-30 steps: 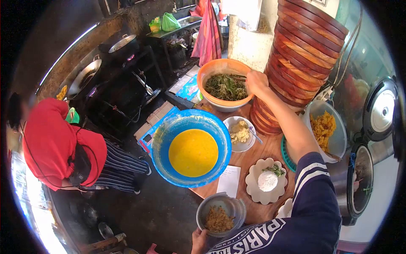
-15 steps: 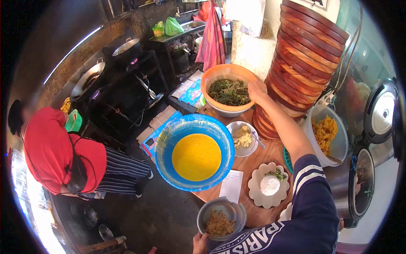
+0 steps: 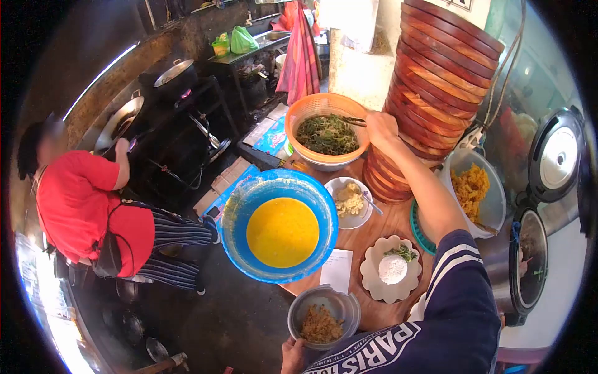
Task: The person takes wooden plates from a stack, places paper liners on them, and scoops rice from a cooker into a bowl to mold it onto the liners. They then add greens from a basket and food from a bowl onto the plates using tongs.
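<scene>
In the orange basket (image 3: 296, 115) lie dark green leafy vegetables (image 3: 329, 133). My right hand (image 3: 382, 129) is at the basket's right rim, closed on dark tongs or chopsticks (image 3: 355, 121) whose tips point into the greens. At the bottom, my left hand (image 3: 293, 355) grips the edge of a grey bowl (image 3: 350, 311) of brown shredded food (image 3: 322, 325). Between them are a blue basin (image 3: 233, 240) of yellow liquid and a white plate (image 3: 354, 219) with pale yellow food and a spoon. A scalloped plate (image 3: 372, 283) holds white rice and some greens.
Stacked wooden trays (image 3: 430, 81) rise beside my right arm. To the right stand a white tub (image 3: 495, 199) of orange food and an open cooker (image 3: 534, 268). A person in red (image 3: 93, 206) stands left by the stove. A paper (image 3: 336, 270) lies on the table.
My right hand has pulled slightly back from the greens, and the utensil now shows. The person in red has turned and reached an arm toward the stove. The view has shifted a little.
</scene>
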The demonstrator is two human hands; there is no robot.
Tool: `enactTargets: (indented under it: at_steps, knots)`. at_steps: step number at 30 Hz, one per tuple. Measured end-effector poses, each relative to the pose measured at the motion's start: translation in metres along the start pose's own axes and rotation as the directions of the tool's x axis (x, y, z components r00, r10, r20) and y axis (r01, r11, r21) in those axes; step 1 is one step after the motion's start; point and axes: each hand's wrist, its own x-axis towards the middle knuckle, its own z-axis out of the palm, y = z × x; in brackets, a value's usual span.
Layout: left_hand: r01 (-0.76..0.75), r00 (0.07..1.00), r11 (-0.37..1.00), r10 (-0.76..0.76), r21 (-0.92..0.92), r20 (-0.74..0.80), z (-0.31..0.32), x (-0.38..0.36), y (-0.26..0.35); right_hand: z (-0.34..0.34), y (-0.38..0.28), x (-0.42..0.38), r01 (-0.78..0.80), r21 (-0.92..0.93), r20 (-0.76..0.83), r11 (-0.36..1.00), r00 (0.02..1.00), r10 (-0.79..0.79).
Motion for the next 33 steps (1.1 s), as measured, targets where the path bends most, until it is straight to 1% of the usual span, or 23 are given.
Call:
enactTargets:
  at_steps: [1, 4, 5, 6, 7, 8, 11, 13, 14, 15, 16, 17, 18, 19, 21, 23, 25, 27, 28, 29, 31, 32, 33]
  knots:
    - [-0.015, 1.0, 0.999, 0.015, -0.049, 0.003, 0.003, -0.001, 0.001, -0.004, 0.001, -0.005, -0.008, -0.001, 0.003, 1.0, 1.0, 0.008]
    - [-0.031, 0.999, 0.999, 0.031, -0.031, 0.027, 0.005, -0.001, 0.0, -0.01, 0.001, -0.016, -0.031, -0.03, 0.019, 0.999, 0.999, 0.032]
    - [-0.031, 0.999, 0.999, 0.032, -0.023, 0.031, 0.004, -0.003, 0.002, -0.006, -0.002, -0.018, -0.01, -0.043, 0.049, 0.999, 0.999, 0.012]
    - [0.001, 0.999, 0.999, -0.003, 0.053, 0.035, 0.004, -0.004, 0.005, -0.002, -0.004, -0.018, 0.013, -0.056, 0.076, 0.998, 0.997, -0.008]
    - [0.031, 0.999, 0.991, -0.035, 0.127, 0.036, 0.005, -0.004, 0.007, 0.006, -0.007, -0.018, 0.01, -0.048, 0.066, 0.999, 0.998, -0.007]
    - [0.026, 0.999, 0.991, -0.031, 0.129, 0.039, 0.005, -0.002, 0.007, 0.015, -0.011, -0.019, 0.032, -0.044, 0.073, 0.999, 0.997, -0.029]
    - [0.039, 0.998, 0.992, -0.044, 0.12, 0.042, 0.004, 0.001, -0.001, 0.045, -0.019, -0.011, 0.077, -0.037, 0.075, 0.996, 0.994, -0.075]
    - [0.039, 0.998, 0.999, -0.04, 0.01, 0.039, 0.003, 0.002, -0.006, 0.066, -0.025, -0.003, 0.101, -0.035, 0.069, 0.994, 0.993, -0.099]
    - [0.056, 0.996, 0.99, -0.064, 0.128, 0.057, -0.005, 0.001, -0.003, 0.075, -0.028, 0.0, 0.084, -0.051, 0.092, 0.995, 0.993, -0.079]
    - [0.055, 0.997, 0.99, -0.062, 0.127, 0.054, -0.005, -0.002, 0.001, 0.078, -0.031, 0.002, 0.067, -0.07, 0.115, 0.995, 0.992, -0.059]
    - [0.067, 0.997, 0.981, -0.071, 0.183, 0.02, -0.003, -0.006, 0.006, 0.081, -0.032, 0.004, 0.07, -0.068, 0.116, 0.995, 0.991, -0.062]
    - [0.08, 0.997, 0.968, -0.079, 0.237, -0.014, -0.002, -0.007, 0.008, 0.082, -0.032, 0.007, 0.071, -0.065, 0.172, 0.995, 0.983, -0.059]
    - [0.044, 0.999, 0.994, -0.041, 0.099, -0.028, 0.002, -0.005, 0.006, 0.083, -0.032, 0.009, 0.071, -0.061, 0.228, 0.996, 0.972, -0.056]
    - [0.044, 0.999, 0.994, -0.041, 0.097, -0.03, 0.001, -0.006, 0.007, 0.083, -0.03, 0.009, 0.074, -0.061, 0.228, 0.995, 0.972, -0.059]
    - [0.101, 0.994, 0.981, -0.094, 0.163, -0.05, 0.003, -0.012, 0.016, 0.081, -0.024, 0.008, 0.009, -0.009, 0.102, 1.0, 0.995, -0.008]
    - [0.102, 0.993, 0.979, -0.091, 0.179, -0.07, 0.004, -0.012, 0.021, 0.056, -0.018, 0.0, 0.011, -0.006, 0.101, 1.0, 0.995, -0.011]
    - [0.1, 0.993, 0.976, -0.086, 0.195, -0.079, 0.006, -0.008, 0.019, 0.039, -0.01, -0.005, 0.029, -0.006, 0.026, 1.0, 0.999, -0.029]
    - [0.045, 0.999, 0.985, -0.048, 0.169, 0.019, 0.003, -0.004, 0.014, 0.03, -0.005, -0.012, 0.009, 0.006, 0.048, 1.0, 0.999, -0.009]
    - [0.053, 0.998, 0.99, -0.056, 0.128, 0.026, 0.005, -0.004, 0.015, 0.024, -0.003, -0.016, 0.007, 0.028, 0.021, 1.0, 1.0, -0.007]
    - [0.049, 0.998, 0.99, -0.054, 0.132, 0.031, 0.008, -0.003, 0.013, 0.019, -0.002, -0.018, 0.007, 0.05, -0.007, 0.999, 1.0, -0.006]
    - [0.007, 1.0, 1.0, -0.007, 0.012, 0.013, 0.012, 0.002, 0.006, 0.012, 0.001, -0.022, 0.01, 0.07, -0.032, 0.998, 0.999, -0.008]
    - [0.009, 1.0, 1.0, -0.009, 0.019, 0.012, 0.01, 0.002, 0.005, 0.011, 0.001, -0.025, 0.016, 0.09, -0.052, 0.996, 0.999, -0.012]
    - [0.019, 0.999, 0.998, -0.022, 0.062, 0.048, 0.008, 0.002, 0.006, 0.007, 0.0, -0.03, 0.007, 0.094, -0.046, 0.996, 0.999, -0.003]
